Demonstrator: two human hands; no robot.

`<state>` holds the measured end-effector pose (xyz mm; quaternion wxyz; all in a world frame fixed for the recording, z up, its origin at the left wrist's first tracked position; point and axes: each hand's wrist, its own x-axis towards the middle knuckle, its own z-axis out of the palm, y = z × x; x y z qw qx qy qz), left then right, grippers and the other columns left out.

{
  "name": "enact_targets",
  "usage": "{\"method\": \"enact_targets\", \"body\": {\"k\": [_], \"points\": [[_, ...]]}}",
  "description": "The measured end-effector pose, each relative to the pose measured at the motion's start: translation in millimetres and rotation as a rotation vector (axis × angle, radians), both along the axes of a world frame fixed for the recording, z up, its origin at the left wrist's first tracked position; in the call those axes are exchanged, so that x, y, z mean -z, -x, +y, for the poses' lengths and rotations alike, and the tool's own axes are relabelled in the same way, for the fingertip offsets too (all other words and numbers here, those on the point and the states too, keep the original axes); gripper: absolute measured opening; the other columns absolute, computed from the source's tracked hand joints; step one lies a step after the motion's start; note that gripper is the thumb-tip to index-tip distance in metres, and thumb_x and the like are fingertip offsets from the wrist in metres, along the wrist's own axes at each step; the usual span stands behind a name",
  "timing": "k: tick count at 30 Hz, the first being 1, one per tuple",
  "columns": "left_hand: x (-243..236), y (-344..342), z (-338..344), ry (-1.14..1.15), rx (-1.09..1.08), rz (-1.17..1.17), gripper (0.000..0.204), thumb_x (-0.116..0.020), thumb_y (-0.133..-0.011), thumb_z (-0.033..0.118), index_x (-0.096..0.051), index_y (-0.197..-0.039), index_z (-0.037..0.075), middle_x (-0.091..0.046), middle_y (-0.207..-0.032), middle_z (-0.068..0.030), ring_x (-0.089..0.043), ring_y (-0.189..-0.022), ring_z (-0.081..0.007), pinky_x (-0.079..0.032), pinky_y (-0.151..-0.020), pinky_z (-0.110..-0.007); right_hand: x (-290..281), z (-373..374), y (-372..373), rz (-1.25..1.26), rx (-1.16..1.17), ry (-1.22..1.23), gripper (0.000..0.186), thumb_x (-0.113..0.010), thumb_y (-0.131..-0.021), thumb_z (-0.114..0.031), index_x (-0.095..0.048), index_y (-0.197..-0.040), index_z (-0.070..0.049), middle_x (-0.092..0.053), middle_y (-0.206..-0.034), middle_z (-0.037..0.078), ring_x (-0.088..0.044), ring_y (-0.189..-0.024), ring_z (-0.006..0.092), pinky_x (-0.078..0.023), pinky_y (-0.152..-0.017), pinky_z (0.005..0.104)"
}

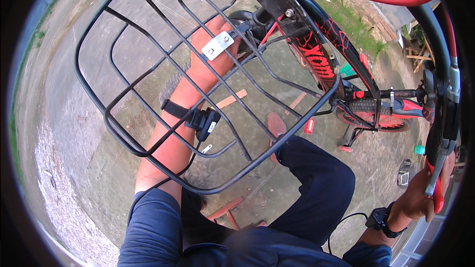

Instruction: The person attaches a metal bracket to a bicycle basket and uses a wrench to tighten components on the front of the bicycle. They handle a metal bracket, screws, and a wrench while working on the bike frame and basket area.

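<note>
A black wire bicycle basket (106, 113) fills the upper left and middle, fixed to the front of a black and red bicycle (316, 59). Beyond its bars my left hand (213, 37) reaches to the front fork (242, 34); its fingers are hidden there. A small silver plate with two bolts (217, 45) sits on the basket bars, in front of that hand. At the far right my right hand (430, 188) is closed around the red-ended handlebar grip (438, 200), beside the silver brake lever (440, 165).
A red cable (366, 0) curves over the top right. On the concrete floor (118, 168) lie a wooden strip (231, 99), a small red item (309, 126) and a small white bracket (207, 149). A reddish wooden frame (227, 212) lies near my legs.
</note>
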<state>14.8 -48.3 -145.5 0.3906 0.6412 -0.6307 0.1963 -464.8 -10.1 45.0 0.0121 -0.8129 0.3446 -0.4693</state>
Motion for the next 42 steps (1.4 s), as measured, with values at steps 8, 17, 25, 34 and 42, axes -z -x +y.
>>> {"method": "enact_targets", "body": {"k": [8, 17, 25, 34, 42], "points": [[6.4, -4.5, -6.0, 0.091, 0.091, 0.022, 0.009, -0.067, -0.08, 0.008, -0.06, -0.078, 0.002, -0.055, -0.073, -0.0144, -0.055, -0.071, -0.035, -0.043, -0.064, -0.045, 5.6, -0.3, -1.1, -0.094, 0.058, 0.014, 0.115, -0.03, -0.071, -0.09, -0.05, -0.128, 0.008, -0.047, -0.135, 0.024, -0.047, -0.124, 0.0344, -0.036, -0.103, 0.0411], [1.6, -5.9, -3.6, -0.002, 0.032, -0.075, 0.012, -0.069, -0.073, 0.009, -0.06, -0.077, 0.003, -0.057, -0.076, -0.014, -0.06, -0.073, -0.0359, -0.049, -0.06, -0.044, 7.4, 9.2, -24.3, -0.106, 0.244, 0.051, 0.121, -0.027, -0.066, -0.097, -0.052, -0.127, 0.004, -0.05, -0.132, 0.022, -0.052, -0.119, 0.033, -0.041, -0.099, 0.0418], [-0.7, -7.4, -2.2, 0.002, 0.097, 0.011, 0.008, -0.067, -0.076, 0.006, -0.061, -0.075, 0.001, -0.053, -0.071, -0.0147, -0.053, -0.071, -0.0345, -0.044, -0.063, -0.043, 4.7, 8.5, -25.5, -0.054, 0.204, 0.037, 0.118, -0.024, -0.068, -0.097, -0.053, -0.123, 0.004, -0.051, -0.13, 0.022, -0.052, -0.117, 0.034, -0.041, -0.098, 0.0417], [1.8, -11.4, 3.7, -0.047, 0.039, 0.018, 0.012, -0.07, -0.073, 0.01, -0.063, -0.079, 0.003, -0.058, -0.078, -0.0135, -0.059, -0.073, -0.0347, -0.048, -0.063, -0.043, -5.6, -0.7, -14.5, 0.145, -0.009, 0.043, 0.117, -0.019, -0.079, -0.09, -0.053, -0.129, 0.01, -0.052, -0.131, 0.024, -0.05, -0.123, 0.0344, -0.037, -0.106, 0.0423], [-3.7, -12.5, 64.5, -0.1, -0.083, 0.115, 0.016, -0.072, -0.076, 0.014, -0.067, -0.086, 0.002, -0.061, -0.082, -0.0168, -0.06, -0.08, -0.0368, -0.048, -0.071, -0.045, -0.8, -1.3, -40.4, 0.08, -0.011, 0.034, 0.082, -0.032, -0.089, -0.058, -0.058, -0.124, 0.012, -0.057, -0.124, 0.027, -0.055, -0.116, 0.0352, -0.042, -0.099, 0.0418]]}}
